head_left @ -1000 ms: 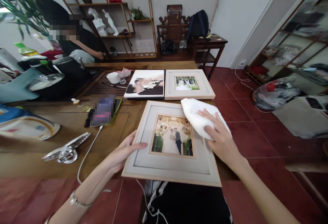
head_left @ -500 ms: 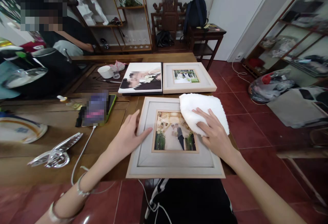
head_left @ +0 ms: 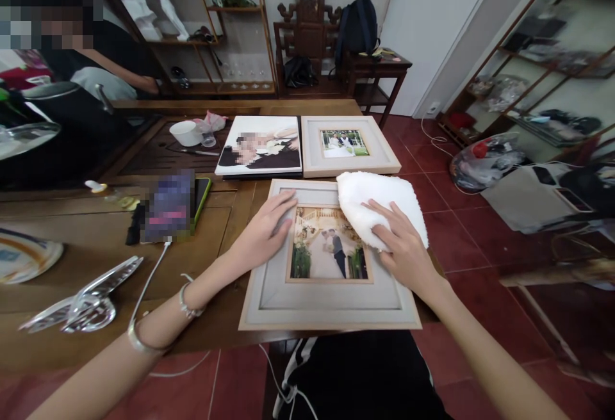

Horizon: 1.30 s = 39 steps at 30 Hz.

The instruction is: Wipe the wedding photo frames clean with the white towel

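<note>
A pale picture frame [head_left: 331,308] with a couple's photo [head_left: 323,253] in its middle lies flat at the table's front edge. Over its left border rests my left hand [head_left: 263,231], open, with the fingertips near the upper left corner of the photo. My right hand [head_left: 406,244] holds a fluffy white cloth [head_left: 358,191] down over the frame's upper right corner. The cloth covers that corner and a little of the photo's edge; part of my fingers sinks into its pile.
Behind lie a second photo frame [head_left: 389,159] and a white-edged photo panel [head_left: 240,129]. On the left are a phone [head_left: 168,205] with a white cable, a dropper bottle [head_left: 113,196], a shiny silver object [head_left: 91,305] and a white cup [head_left: 186,132]. A person [head_left: 120,64] sits at far left.
My left hand has moved up and to the right along the frame, its fingers reaching further inward. The right hand and cloth have barely shifted on the frame. The view has turned slightly right.
</note>
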Tool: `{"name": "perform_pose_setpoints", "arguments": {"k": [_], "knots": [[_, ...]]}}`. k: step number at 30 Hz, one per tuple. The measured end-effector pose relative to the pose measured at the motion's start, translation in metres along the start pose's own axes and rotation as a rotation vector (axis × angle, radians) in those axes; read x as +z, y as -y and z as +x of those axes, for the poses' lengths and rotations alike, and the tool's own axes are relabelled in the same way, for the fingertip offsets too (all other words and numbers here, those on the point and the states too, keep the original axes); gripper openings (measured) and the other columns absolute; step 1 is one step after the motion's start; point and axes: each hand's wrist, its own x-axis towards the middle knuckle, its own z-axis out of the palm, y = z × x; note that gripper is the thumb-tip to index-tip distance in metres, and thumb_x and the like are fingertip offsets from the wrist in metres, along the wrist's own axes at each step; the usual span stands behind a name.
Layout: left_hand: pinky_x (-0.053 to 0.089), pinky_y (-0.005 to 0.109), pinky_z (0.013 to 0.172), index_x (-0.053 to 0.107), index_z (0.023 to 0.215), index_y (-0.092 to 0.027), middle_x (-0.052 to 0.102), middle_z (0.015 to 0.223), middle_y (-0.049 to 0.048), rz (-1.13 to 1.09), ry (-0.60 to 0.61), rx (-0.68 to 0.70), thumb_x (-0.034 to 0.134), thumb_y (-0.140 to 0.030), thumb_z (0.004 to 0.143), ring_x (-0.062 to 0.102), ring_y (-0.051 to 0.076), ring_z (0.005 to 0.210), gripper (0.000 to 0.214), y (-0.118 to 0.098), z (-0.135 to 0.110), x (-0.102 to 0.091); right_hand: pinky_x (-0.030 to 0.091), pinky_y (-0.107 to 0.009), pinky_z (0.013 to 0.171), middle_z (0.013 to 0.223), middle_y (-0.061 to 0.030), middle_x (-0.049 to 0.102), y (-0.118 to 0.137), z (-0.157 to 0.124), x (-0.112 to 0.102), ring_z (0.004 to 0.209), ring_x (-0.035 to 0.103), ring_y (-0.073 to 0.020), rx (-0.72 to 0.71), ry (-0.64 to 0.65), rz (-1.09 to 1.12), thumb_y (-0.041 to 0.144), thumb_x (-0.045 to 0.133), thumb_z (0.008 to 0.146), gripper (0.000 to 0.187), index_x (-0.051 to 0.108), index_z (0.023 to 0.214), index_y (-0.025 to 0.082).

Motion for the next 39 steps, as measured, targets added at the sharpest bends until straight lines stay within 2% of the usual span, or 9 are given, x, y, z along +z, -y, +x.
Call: {"name": "perform_pose_setpoints", "arguments": {"k": [2,6,8,13,17,22,28,32,39], "knots": [[0.033,0.049,0.116,0.05,0.135,-0.012,0.043,0.15,0.0166,-0.008,-0.014,-0.039,0.042,-0.025,0.097,0.039,0.026,0.14,0.04,0.0,-0.005,0.001,0.039,-0.057,0.111,0.142,-0.0169,0.053,-0.002,-0.001,-0.001,0.137,0.043,-0.0298,0.013,-0.082,-0.011,-0.01,0.039,0.065,0.039,0.054,0.088,0.018],[0.034,0.049,0.116,0.053,0.131,-0.007,0.042,0.149,0.0204,0.046,-0.111,-0.067,0.039,-0.022,0.097,0.038,0.028,0.14,0.04,0.0,-0.012,0.007,0.048,-0.047,0.107,0.152,-0.0067,0.043,-0.009,0.005,-0.004,0.134,0.047,-0.03,0.044,-0.39,-0.076,-0.01,0.046,0.067,0.032,0.047,0.071,0.022],[0.035,0.047,0.115,0.055,0.128,-0.006,0.045,0.147,0.0209,0.056,-0.131,-0.052,0.039,-0.02,0.097,0.041,0.028,0.139,0.038,0.001,-0.012,0.01,0.045,-0.05,0.109,0.156,-0.003,0.036,-0.011,0.015,-0.004,0.135,0.045,-0.0313,-0.009,-0.419,-0.079,-0.01,0.047,0.07,0.032,0.047,0.069,0.021],[0.04,0.047,0.112,0.055,0.128,-0.009,0.05,0.143,0.0198,0.082,-0.165,-0.055,0.04,-0.02,0.097,0.048,0.028,0.134,0.036,0.002,-0.011,0.01,0.039,-0.059,0.111,0.155,-0.0108,0.036,-0.013,0.04,0.01,0.143,0.031,-0.0334,-0.092,-0.14,-0.102,-0.01,0.039,0.079,0.038,0.061,0.09,0.018],[0.038,0.05,0.113,0.055,0.128,-0.009,0.057,0.134,0.0193,0.133,-0.13,-0.074,0.043,-0.022,0.097,0.046,0.029,0.134,0.036,-0.01,-0.018,0.012,0.034,-0.061,0.112,0.149,-0.0177,0.044,-0.014,0.043,0.021,0.146,0.021,-0.0331,-0.082,-0.026,-0.151,-0.009,0.036,0.083,0.041,0.063,0.101,0.016],[0.038,0.052,0.113,0.051,0.135,-0.01,0.047,0.145,0.0195,0.079,-0.035,-0.113,0.044,-0.027,0.097,0.04,0.031,0.139,0.042,-0.019,-0.024,0.014,0.031,-0.06,0.113,0.15,-0.0173,0.042,-0.011,0.043,0.019,0.146,0.021,-0.0322,-0.059,0.118,-0.181,-0.009,0.041,0.077,0.048,0.063,0.111,0.017],[0.04,0.049,0.112,0.057,0.131,-0.012,0.054,0.14,0.0171,-0.022,-0.089,-0.123,0.043,-0.026,0.096,0.051,0.027,0.132,0.04,-0.011,-0.016,0.008,0.028,-0.066,0.111,0.15,-0.0152,0.043,-0.016,0.052,0.018,0.142,0.03,-0.0396,0.086,0.183,-0.21,-0.004,0.054,0.068,0.056,0.062,0.119,0.019],[0.041,0.05,0.111,0.058,0.13,-0.012,0.057,0.138,0.016,-0.032,-0.112,-0.148,0.043,-0.023,0.095,0.054,0.027,0.129,0.039,-0.011,-0.015,0.009,0.03,-0.066,0.11,0.146,-0.016,0.048,-0.024,0.056,0.021,0.14,0.034,-0.0412,0.046,0.238,-0.217,-0.003,0.054,0.07,0.053,0.063,0.117,0.018],[0.042,0.048,0.11,0.059,0.129,-0.015,0.057,0.138,0.0138,-0.041,-0.173,-0.121,0.038,-0.01,0.091,0.053,0.024,0.129,0.043,-0.01,-0.017,0.016,0.03,-0.064,0.111,0.146,-0.0136,0.05,-0.028,0.06,0.018,0.14,0.034,-0.0411,-0.03,0.218,-0.242,-0.004,0.051,0.07,0.052,0.063,0.116,0.016]]}}
